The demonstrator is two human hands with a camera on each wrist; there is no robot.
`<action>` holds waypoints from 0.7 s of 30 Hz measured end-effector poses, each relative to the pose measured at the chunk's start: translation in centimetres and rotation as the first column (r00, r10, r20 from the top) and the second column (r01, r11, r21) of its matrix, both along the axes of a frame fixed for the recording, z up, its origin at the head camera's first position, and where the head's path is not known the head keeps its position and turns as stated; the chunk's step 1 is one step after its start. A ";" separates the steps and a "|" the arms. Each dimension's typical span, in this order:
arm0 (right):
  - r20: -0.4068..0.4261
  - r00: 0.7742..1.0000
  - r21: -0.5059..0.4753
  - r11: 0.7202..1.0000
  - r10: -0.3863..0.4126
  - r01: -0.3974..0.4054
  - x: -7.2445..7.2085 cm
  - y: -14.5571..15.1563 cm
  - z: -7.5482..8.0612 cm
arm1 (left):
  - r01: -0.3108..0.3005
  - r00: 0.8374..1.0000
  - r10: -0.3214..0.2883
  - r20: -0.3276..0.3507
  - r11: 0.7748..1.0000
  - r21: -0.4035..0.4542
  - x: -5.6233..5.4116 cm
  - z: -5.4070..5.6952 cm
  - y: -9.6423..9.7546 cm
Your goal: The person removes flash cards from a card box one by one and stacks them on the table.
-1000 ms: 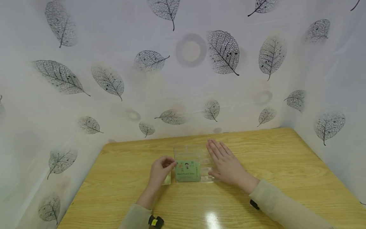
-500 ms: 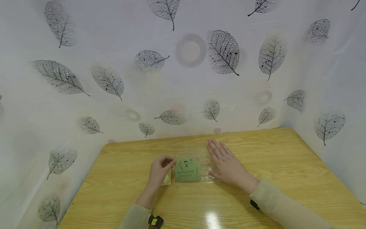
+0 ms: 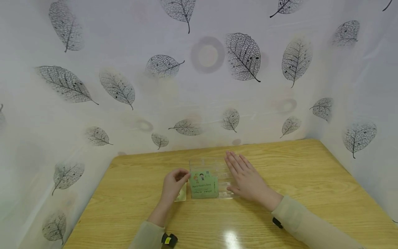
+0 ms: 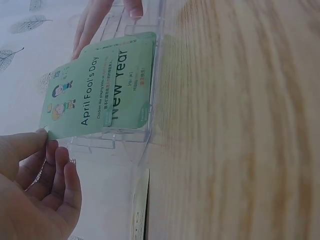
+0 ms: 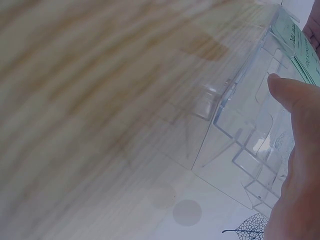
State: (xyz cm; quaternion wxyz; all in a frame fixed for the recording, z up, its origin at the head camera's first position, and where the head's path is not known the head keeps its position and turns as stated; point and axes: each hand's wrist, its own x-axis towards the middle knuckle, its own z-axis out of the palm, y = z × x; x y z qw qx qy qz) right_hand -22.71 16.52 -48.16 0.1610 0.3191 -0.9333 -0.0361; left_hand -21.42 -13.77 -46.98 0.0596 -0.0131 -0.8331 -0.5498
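My left hand [image 3: 173, 185] pinches the corner of a green "April Fool's Day" card [image 4: 75, 100] between thumb and forefinger. Its other fingers curl loosely below. Behind it sits a green "New Year" card [image 4: 135, 85], lying in a compartment of a clear plastic organizer box [image 5: 240, 131]. The April Fool's card overlaps that one and sticks out past the compartment's side. My right hand [image 3: 247, 178] lies across the box's right part, fingers straight and thumb spread. In the right wrist view, its thumb [image 5: 285, 89] rests at the clear box.
A pale yellow card or stack [image 3: 182, 194] lies on the wooden table [image 3: 130, 207] left of the box, partly hidden by the left hand. A leaf-printed white sheet [image 3: 199, 90] hangs behind the table and along its sides.
The April Fool's Day card has slid upward and slightly left, baring a printed strip of the card beneath. My left hand has shifted slightly with it; the right hand stays put.
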 end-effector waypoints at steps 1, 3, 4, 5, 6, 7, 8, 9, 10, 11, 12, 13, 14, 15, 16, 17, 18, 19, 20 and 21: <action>-0.003 1.000 -0.008 1.000 0.004 -0.004 0.0 0.0 0.0 | 0.001 1.000 -0.001 -0.004 1.000 -0.004 0.0 0.0 0.0; -0.004 1.000 -0.020 1.000 0.008 -0.008 0.0 0.0 0.1 | -0.005 1.000 0.005 0.001 1.000 0.002 0.0 0.0 0.0; -0.002 1.000 -0.024 1.000 0.008 -0.008 0.1 0.0 0.1 | -0.005 1.000 0.005 0.001 1.000 0.004 0.0 0.0 0.0; 0.001 1.000 -0.026 1.000 0.008 -0.008 0.1 0.0 0.2 | -0.004 1.000 0.004 0.000 1.000 0.005 0.0 0.0 0.0; -0.002 1.000 -0.025 1.000 0.009 -0.009 0.1 0.0 0.2 | -0.003 1.000 0.003 -0.005 1.000 0.007 0.0 0.1 0.0; -0.002 1.000 -0.020 1.000 0.008 -0.008 0.1 0.0 0.2 | -0.002 1.000 0.002 -0.006 1.000 0.010 0.1 0.1 0.0; 0.000 1.000 -0.013 1.000 0.005 -0.005 0.1 0.0 0.2 | -0.002 1.000 0.002 -0.007 1.000 0.015 0.1 0.1 0.0; 0.003 1.000 -0.006 1.000 0.003 -0.003 0.1 0.0 0.2 | -0.002 1.000 0.003 -0.009 1.000 0.015 0.1 0.1 0.0; 0.004 1.000 -0.001 1.000 0.001 -0.001 0.1 0.0 0.2 | -0.002 1.000 0.002 -0.013 1.000 0.016 0.1 0.2 0.0; 0.002 1.000 0.003 1.000 0.001 -0.001 0.1 0.0 0.2 | -0.001 1.000 0.001 -0.018 1.000 0.012 0.0 0.2 0.0; 0.001 1.000 0.004 1.000 0.001 -0.001 0.1 0.0 0.2 | 0.002 1.000 -0.001 -0.021 1.000 0.015 0.1 0.2 0.0; 0.002 1.000 0.004 1.000 0.001 -0.001 0.1 0.0 0.2 | 0.003 1.000 -0.002 -0.019 1.000 0.018 0.0 0.2 0.0; -0.003 1.000 -0.001 1.000 0.005 -0.005 0.1 0.0 0.2 | 0.005 1.000 -0.004 -0.023 1.000 0.019 0.0 0.2 -0.1; -0.004 1.000 -0.002 1.000 0.005 -0.005 0.1 0.0 0.2 | 0.005 1.000 -0.004 -0.020 1.000 0.026 0.0 0.1 -0.1; -0.006 1.000 -0.004 1.000 0.006 -0.006 0.1 0.0 0.2 | 0.006 1.000 -0.005 -0.020 1.000 0.029 -0.1 0.1 -0.1; -0.010 1.000 -0.008 1.000 0.009 -0.009 0.1 0.0 0.2 | 0.007 1.000 -0.006 -0.019 0.999 0.032 -0.1 0.0 -0.1; -0.013 1.000 -0.011 1.000 0.011 -0.011 0.1 0.0 0.2 | 0.007 1.000 -0.007 -0.017 0.999 0.038 -0.1 0.0 -0.1; -0.016 1.000 -0.013 1.000 0.012 -0.012 0.1 0.0 0.1 | 0.005 1.000 -0.004 -0.017 0.999 0.038 -0.2 -0.1 -0.2; -0.017 1.000 -0.016 1.000 0.014 -0.014 0.1 0.0 0.1 | 0.006 1.000 -0.006 -0.023 0.999 0.032 -0.2 -0.1 -0.2; -0.021 1.000 -0.016 1.000 0.015 -0.016 0.1 0.0 0.1 | 0.004 1.000 -0.004 -0.020 0.999 0.033 -0.3 -0.1 -0.2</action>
